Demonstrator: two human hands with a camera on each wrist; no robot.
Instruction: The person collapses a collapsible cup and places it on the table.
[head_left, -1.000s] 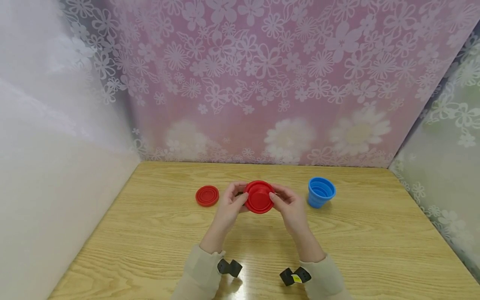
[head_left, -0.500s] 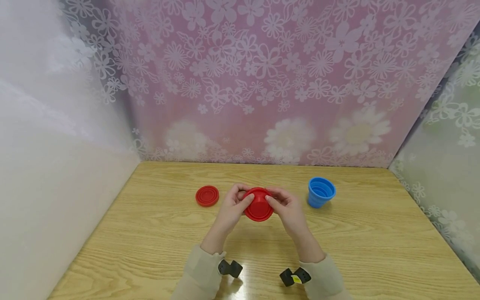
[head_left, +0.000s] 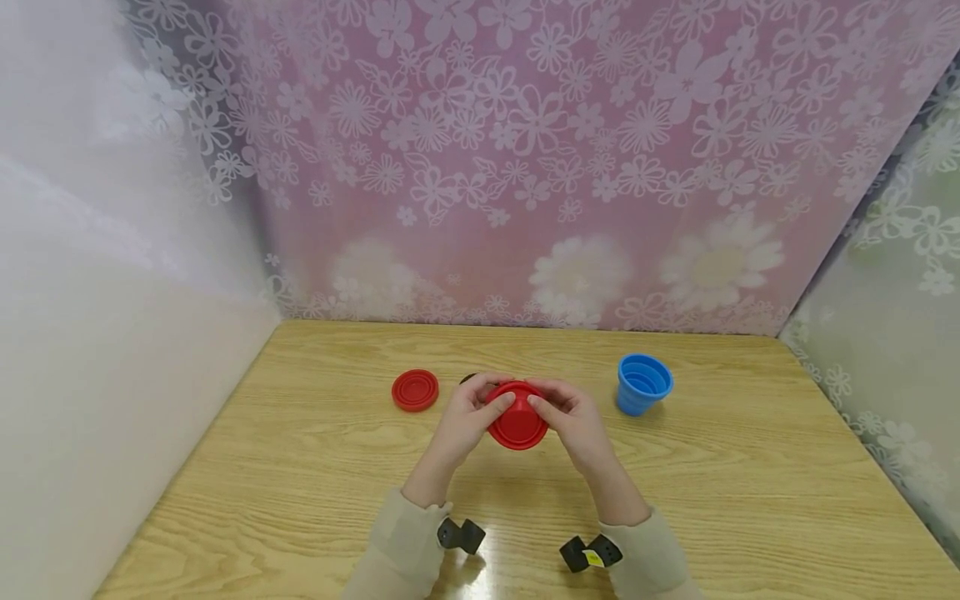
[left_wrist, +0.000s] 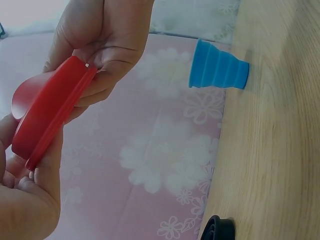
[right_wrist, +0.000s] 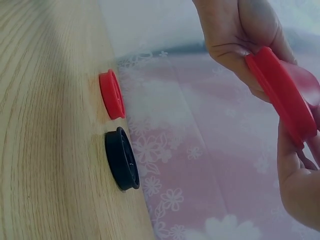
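a red cup (head_left: 519, 430) is gripped by the left hand (head_left: 461, 421) and the right hand (head_left: 582, 423) above the surface (head_left: 750, 475), a blue cup (head_left: 639, 393) being set toward its far right corner.

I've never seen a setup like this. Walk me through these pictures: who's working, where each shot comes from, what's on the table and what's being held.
There is no machine here: a person works bare-handed. The big view comes from the head, looking forward and down. The other two come from the wrists, one each, so the scene looks turned on its side.

On the wooden table stand a ribbed blue cup, upright, a low round red piece and a similar black piece, mostly hidden behind the fingers in the head view.

The left hand and right hand together hold a red, bowl-like piece above the table.
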